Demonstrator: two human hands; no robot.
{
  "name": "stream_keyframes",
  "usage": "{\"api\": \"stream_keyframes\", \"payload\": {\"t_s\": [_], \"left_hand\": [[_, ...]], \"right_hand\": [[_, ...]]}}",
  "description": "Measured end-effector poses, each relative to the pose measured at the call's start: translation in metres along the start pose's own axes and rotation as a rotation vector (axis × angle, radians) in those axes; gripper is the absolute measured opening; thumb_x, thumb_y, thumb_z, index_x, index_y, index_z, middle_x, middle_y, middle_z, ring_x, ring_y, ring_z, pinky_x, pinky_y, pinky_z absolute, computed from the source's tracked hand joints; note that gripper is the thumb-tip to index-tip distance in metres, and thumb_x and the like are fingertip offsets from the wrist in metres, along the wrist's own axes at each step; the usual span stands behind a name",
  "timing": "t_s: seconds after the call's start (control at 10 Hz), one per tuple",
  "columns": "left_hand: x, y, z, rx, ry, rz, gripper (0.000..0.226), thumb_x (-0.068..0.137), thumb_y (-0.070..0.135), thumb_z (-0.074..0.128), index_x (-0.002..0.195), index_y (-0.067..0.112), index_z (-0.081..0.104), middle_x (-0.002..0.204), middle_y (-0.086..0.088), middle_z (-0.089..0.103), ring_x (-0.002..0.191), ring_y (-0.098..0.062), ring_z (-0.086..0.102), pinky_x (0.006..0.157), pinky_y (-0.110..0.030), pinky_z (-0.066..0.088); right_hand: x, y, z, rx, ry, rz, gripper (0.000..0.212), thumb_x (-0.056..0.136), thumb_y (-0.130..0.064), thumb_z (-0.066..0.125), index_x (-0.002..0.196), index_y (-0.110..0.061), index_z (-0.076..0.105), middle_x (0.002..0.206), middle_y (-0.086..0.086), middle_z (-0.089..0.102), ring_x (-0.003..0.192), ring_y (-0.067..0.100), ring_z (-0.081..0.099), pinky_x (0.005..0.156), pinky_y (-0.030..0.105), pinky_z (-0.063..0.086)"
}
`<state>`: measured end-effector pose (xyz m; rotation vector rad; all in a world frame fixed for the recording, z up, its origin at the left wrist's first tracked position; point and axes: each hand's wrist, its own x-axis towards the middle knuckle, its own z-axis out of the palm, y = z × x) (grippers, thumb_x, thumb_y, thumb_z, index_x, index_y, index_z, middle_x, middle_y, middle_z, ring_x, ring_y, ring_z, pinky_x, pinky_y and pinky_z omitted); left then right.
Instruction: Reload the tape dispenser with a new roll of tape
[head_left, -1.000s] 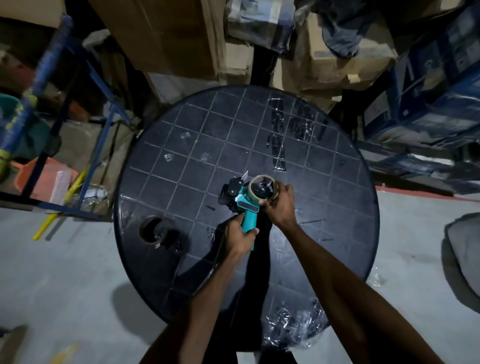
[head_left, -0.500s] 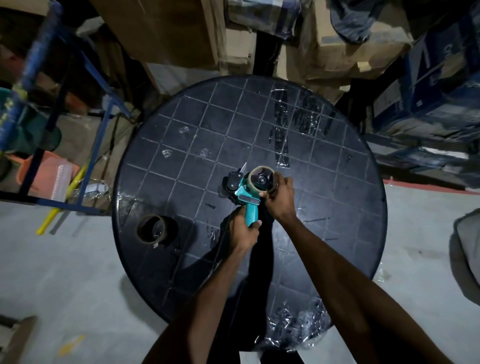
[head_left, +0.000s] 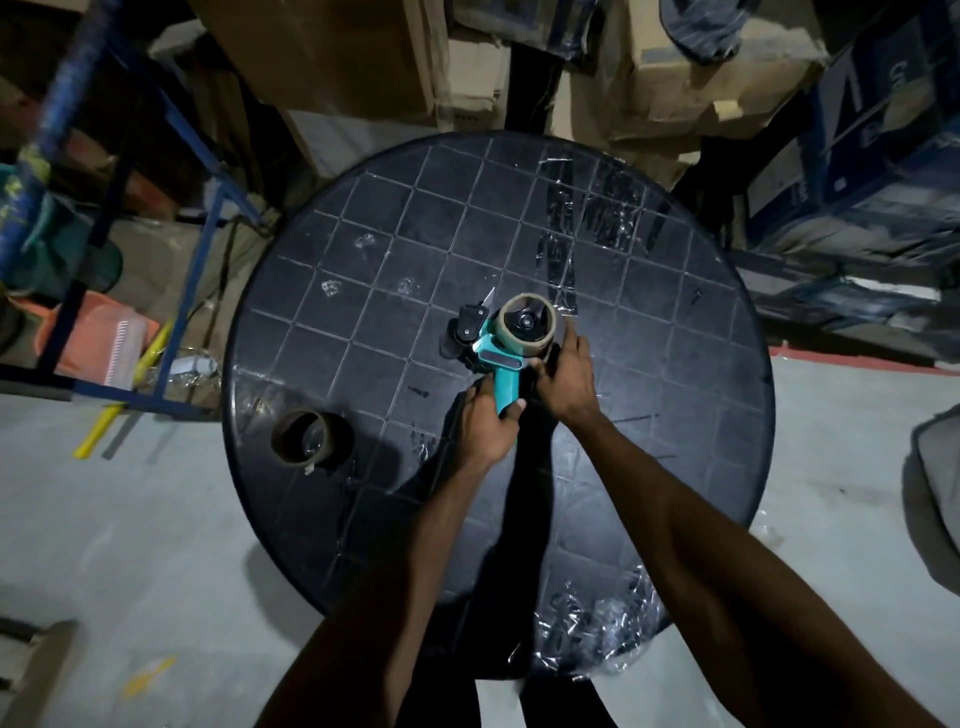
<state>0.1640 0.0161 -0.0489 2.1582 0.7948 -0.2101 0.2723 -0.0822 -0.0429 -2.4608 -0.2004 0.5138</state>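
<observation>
Crumpled clear plastic film lies on the near edge of the round black desk, between the two forearms that reach over it. Farther in, near the desk's middle, the left hand is curled round the teal handle of the tape dispenser, gripping it. The right hand sits just beside it on the right; its thumb lies against the dispenser's body and its fingers reach along the side of the roll of tape, but whether they curl round the roll or only rest on it I cannot tell. The roll — brown-cored, with a black hub showing in its centre — sits mounted on the dispenser's spindle, above the handle. The dispenser's black roller head points up and to the left, with a small blade-like tip poking out beyond it.

Well apart, toward the left edge of the desk, an empty cardboard core stands on its rim. Strips of clear tape are stuck to the far right part of the gridded top.

Beyond the desk stand stacked cardboard boxes, and to the left a blue metal rack — an orange basket sits on its low shelf.
</observation>
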Motion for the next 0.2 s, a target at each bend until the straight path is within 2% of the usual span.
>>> {"api": "stream_keyframes", "payload": {"t_s": [0.1, 0.2], "left_hand": [[-0.014, -0.018, 0.003, 0.024, 0.029, -0.036, 0.058, 0.091, 0.045, 0.060, 0.138, 0.011, 0.048, 0.122, -0.021, 0.059, 0.114, -0.039, 0.055, 0.093, -0.046, 0.049], [-0.037, -0.034, 0.004, 0.021, 0.041, -0.110, 0.067, 0.095, 0.048, 0.054, 0.147, 0.009, 0.039, 0.136, -0.023, 0.051, 0.124, -0.041, 0.050, 0.101, -0.051, 0.046]], "right_hand": [[-0.031, 0.015, -0.002, -0.023, -0.042, 0.002, 0.069, 0.099, -0.021, 0.061, 0.155, -0.005, 0.025, 0.146, 0.020, 0.039, 0.129, 0.035, 0.048, 0.108, 0.041, 0.042], [-0.071, 0.038, -0.001, -0.073, -0.098, -0.015, 0.062, 0.097, -0.026, 0.062, 0.149, -0.004, 0.036, 0.141, 0.020, 0.044, 0.125, 0.038, 0.051, 0.105, 0.043, 0.044]]}}
